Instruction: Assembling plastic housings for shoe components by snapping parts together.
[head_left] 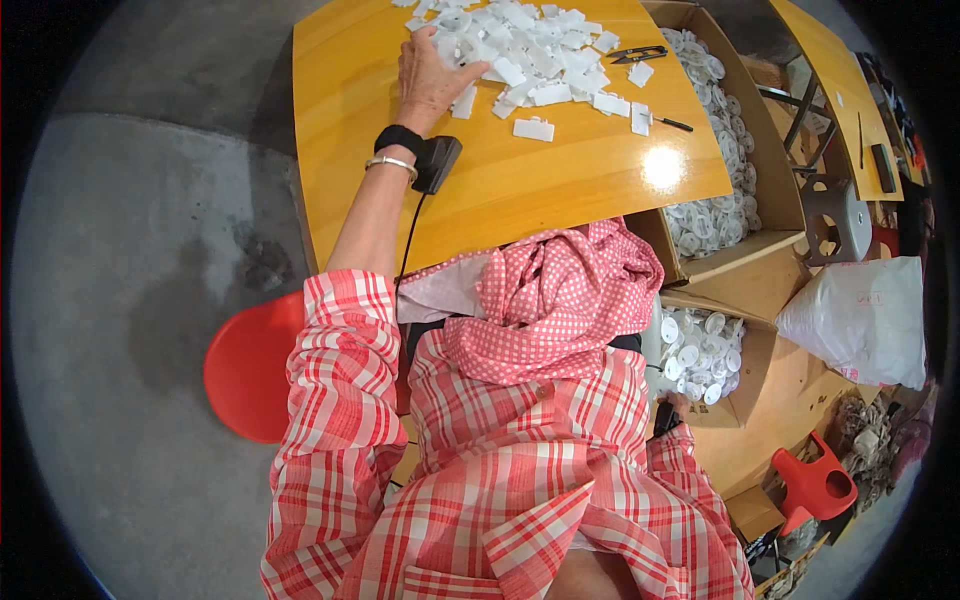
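My left hand (pixel 428 78) lies at the left edge of a heap of flat white plastic pieces (pixel 550 95) on the yellow table. Its thumb and fingers are spread apart around some pieces, with nothing plainly gripped. A black strap with a small black box (pixel 436 165) on a cable is round that wrist, beside a bangle. Down at my right side, my right hand (pixel 680 405) shows only in small part next to a carton of round white parts (pixel 700 352); its fingers are hidden.
Black thread snips (pixel 638 53) and a thin black-handled tool (pixel 673 124) lie right of the heap. A large carton (pixel 775 212) of round clear-white parts stands beside the table. Around are a red stool (pixel 255 365), a white sack (pixel 865 320) and a tipped red stool (pixel 815 485).
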